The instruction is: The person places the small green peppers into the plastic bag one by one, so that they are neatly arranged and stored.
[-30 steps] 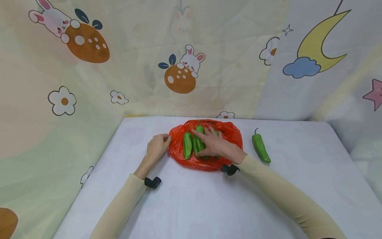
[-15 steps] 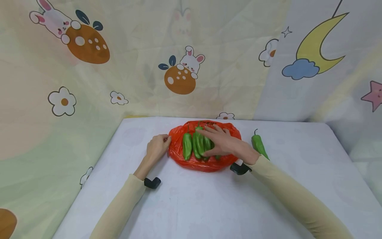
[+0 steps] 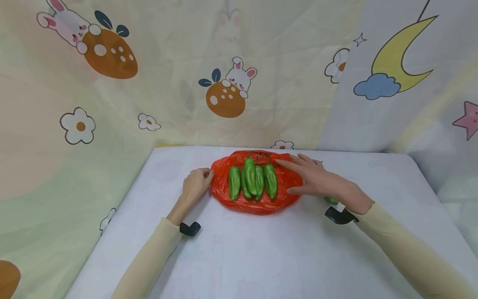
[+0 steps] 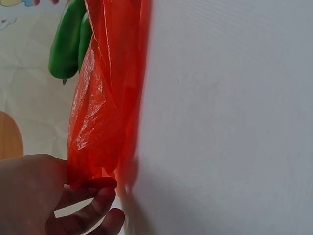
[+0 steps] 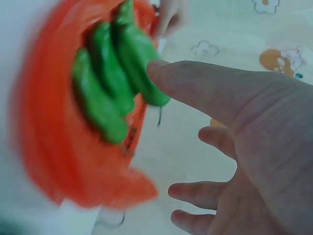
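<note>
A red plastic bag (image 3: 261, 207) lies spread on the white table, with several green peppers (image 3: 249, 177) side by side on it. My left hand (image 3: 196, 182) pinches the bag's left edge; in the left wrist view its thumb and fingers (image 4: 103, 198) close on the thin plastic. My right hand (image 3: 317, 177) hovers at the bag's right edge with fingers spread and nothing in them. In the right wrist view the bag is blurred, with the peppers beyond my thumb. One more pepper (image 3: 330, 200) lies right of the bag, mostly hidden under my right hand.
The white table (image 3: 239, 257) reaches back to a patterned cloth (image 3: 179, 83) hanging behind and along the sides. Each wrist wears a black camera mount.
My right hand has moved right, from over the peppers to the bag's right edge, uncovering the peppers on the bag and covering the separate one. The left hand has stayed in place.
</note>
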`<state>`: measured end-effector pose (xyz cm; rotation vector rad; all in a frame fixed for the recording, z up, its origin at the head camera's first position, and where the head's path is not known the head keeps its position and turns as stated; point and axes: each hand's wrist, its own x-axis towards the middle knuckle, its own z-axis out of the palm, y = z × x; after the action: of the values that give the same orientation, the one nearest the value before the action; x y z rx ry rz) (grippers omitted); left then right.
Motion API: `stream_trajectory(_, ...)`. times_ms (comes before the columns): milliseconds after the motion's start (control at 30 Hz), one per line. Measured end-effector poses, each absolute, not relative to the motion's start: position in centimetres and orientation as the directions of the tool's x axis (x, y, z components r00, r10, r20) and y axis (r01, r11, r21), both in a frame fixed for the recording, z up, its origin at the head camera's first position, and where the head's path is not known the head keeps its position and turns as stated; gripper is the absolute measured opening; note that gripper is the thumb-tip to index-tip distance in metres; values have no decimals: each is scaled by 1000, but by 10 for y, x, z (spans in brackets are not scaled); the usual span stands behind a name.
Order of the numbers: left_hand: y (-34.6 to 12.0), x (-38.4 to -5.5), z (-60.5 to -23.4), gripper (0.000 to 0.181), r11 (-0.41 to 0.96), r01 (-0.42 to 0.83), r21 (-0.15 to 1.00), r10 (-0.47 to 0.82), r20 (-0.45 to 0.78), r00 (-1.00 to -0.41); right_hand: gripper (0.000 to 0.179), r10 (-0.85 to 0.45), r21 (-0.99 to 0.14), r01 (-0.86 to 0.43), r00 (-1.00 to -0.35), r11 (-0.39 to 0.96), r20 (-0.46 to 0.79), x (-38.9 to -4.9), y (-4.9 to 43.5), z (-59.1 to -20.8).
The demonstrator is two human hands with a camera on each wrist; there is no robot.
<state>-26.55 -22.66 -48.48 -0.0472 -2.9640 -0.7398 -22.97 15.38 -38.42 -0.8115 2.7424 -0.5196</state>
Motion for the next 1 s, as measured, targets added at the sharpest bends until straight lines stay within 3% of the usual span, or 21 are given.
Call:
stream_trajectory(267, -227, -269, -484, 33, 882, 45, 469, 6, 84, -996, 90, -450, -303, -385, -873, 872, -186, -228, 197, -396)
stream_trajectory(500, -227, -268, -484, 32, 883, 35, 468, -7, 88, -996, 82, -404, -186, -363, -867, 913, -292, -232, 219, -412)
stream_trajectory(700, -226, -268, -485, 32, 882, 36, 470, -5, 87, -996, 73, -382, -204, -327, -846, 923, -373, -235, 224, -425)
stream_trajectory(1000, -226, -269, -488, 33, 881, 35, 472, -3, 79, -997, 70, -343, -184, -295, -869, 938, -357, -237, 225, -437)
